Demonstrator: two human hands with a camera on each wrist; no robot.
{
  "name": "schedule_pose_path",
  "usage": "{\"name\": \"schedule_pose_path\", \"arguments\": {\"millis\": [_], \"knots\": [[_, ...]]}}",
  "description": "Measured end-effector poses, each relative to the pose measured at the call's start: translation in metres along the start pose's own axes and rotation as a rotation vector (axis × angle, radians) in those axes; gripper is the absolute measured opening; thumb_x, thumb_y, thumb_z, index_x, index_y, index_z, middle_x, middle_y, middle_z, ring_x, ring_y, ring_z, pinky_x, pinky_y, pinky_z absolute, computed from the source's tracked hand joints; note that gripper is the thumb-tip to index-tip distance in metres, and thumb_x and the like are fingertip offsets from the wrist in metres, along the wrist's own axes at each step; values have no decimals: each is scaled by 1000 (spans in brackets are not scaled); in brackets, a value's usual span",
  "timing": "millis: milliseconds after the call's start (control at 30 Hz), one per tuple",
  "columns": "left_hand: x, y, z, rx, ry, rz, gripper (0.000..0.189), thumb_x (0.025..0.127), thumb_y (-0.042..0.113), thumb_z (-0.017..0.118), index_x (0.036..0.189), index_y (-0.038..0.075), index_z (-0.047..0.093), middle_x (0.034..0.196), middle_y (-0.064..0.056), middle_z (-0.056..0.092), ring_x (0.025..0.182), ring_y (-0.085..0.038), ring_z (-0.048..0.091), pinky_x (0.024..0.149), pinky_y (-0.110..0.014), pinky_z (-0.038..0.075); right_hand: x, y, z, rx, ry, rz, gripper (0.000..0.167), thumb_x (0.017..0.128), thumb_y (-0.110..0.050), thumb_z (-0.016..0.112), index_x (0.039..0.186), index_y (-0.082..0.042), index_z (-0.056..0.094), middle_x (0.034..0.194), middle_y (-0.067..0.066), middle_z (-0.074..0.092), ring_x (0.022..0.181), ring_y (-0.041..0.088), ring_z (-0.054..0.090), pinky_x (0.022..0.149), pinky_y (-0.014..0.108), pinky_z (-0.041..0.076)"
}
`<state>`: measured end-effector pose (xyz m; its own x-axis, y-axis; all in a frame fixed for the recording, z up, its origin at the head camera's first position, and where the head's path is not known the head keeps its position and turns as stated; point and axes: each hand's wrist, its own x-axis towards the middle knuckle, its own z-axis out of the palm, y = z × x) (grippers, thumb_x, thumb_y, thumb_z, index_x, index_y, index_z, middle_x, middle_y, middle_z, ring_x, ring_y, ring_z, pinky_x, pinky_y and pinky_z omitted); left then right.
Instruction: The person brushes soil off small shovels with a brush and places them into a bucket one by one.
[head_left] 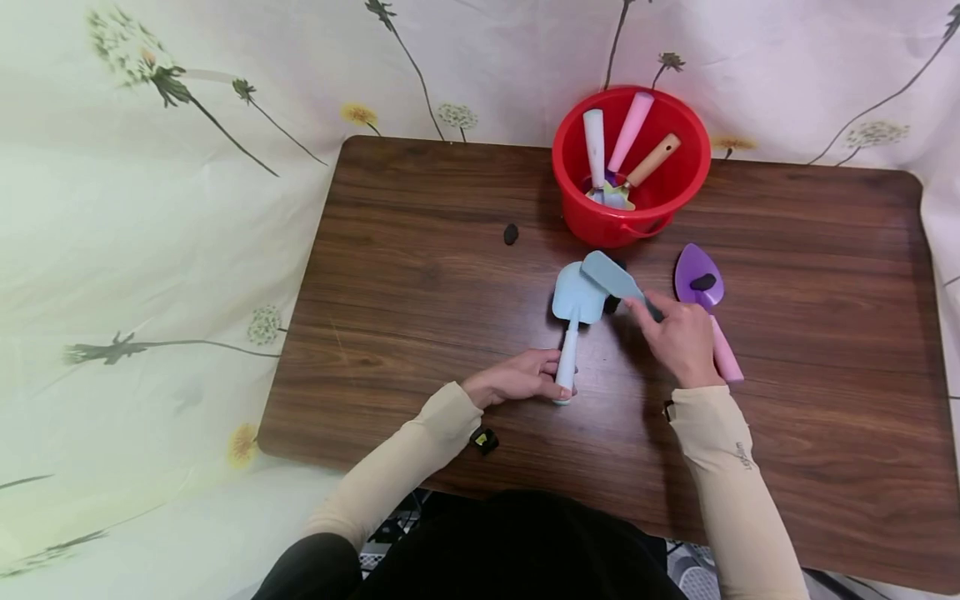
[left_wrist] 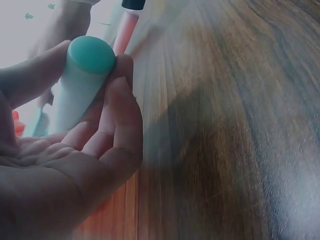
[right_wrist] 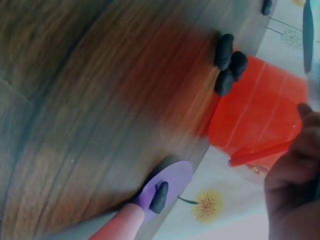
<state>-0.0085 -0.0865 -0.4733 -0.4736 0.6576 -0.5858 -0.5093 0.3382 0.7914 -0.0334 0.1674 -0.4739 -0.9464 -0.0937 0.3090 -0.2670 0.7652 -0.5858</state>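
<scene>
The left hand (head_left: pixel 522 377) pinches the end of a pale blue trowel (head_left: pixel 576 293) between thumb and curled fingers, its blade pointing away from the person. The right hand (head_left: pixel 681 337) grips a grey-blue scoop (head_left: pixel 613 277), whose blade overlaps the trowel's from above; whether the two touch, I cannot tell. Both tools are over the middle of the wooden table (head_left: pixel 420 275), in front of the red bucket (head_left: pixel 592 227).

A bunch of dark stones (right_wrist: pixel 235 64) sits close to the bucket; from above, the two blades hide most of it. One loose stone (head_left: pixel 511 234) lies farther left, apart from the bunch. Just beyond the right hand lies a purple trowel (head_left: pixel 692 267) with a pink handle, another stone (head_left: pixel 703 282) resting on its blade; the right hand partly covers this trowel.

The bucket stands at the back edge, near the flowered cloth (head_left: pixel 510 75), holding three tools with a white handle (head_left: pixel 594 142), a pink handle (head_left: pixel 630 133) and a wooden handle (head_left: pixel 652 161). A small black object (head_left: pixel 487 442) shows beside the left sleeve (head_left: pixel 420 450).
</scene>
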Motion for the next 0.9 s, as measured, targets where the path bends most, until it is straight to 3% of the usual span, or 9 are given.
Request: {"name": "schedule_pose_path", "arguments": {"millis": [167, 333, 600, 900], "knots": [[3, 1, 0, -20, 16, 5, 44, 87, -1, 65, 127, -7, 47, 115, -23, 66, 91, -11, 66, 80, -22, 52, -3, -4, -1, 90, -133, -92, 25, 77, -18, 80, 97, -4, 76, 78, 12, 74, 57, 23, 63, 52, 36, 48], [3, 4, 2, 11, 4, 25, 36, 86, -3, 66, 118, -5, 50, 110, -22, 68, 85, -9, 66, 77, -21, 51, -3, -7, -1, 44, -202, -114, 27, 77, -22, 81, 99, -7, 77, 74, 11, 74, 56, 24, 63, 49, 35, 46], [3, 6, 6, 18, -18, -2, 47, 85, -4, 67, 127, -8, 48, 110, -23, 68, 79, -8, 64, 75, -19, 49, -2, -9, -1, -80, -92, -62, 35, 77, -32, 80, 99, -5, 77, 61, 15, 67, 49, 33, 55, 41, 40, 39], [3, 5, 8, -1, -9, -34, 50, 85, -2, 67, 131, -6, 47, 111, -20, 68, 83, -9, 65, 77, -20, 50, 0, -9, 5, -96, 88, 13, 28, 83, -31, 76, 95, -6, 76, 68, 22, 68, 52, 42, 57, 44, 47, 37]]}}
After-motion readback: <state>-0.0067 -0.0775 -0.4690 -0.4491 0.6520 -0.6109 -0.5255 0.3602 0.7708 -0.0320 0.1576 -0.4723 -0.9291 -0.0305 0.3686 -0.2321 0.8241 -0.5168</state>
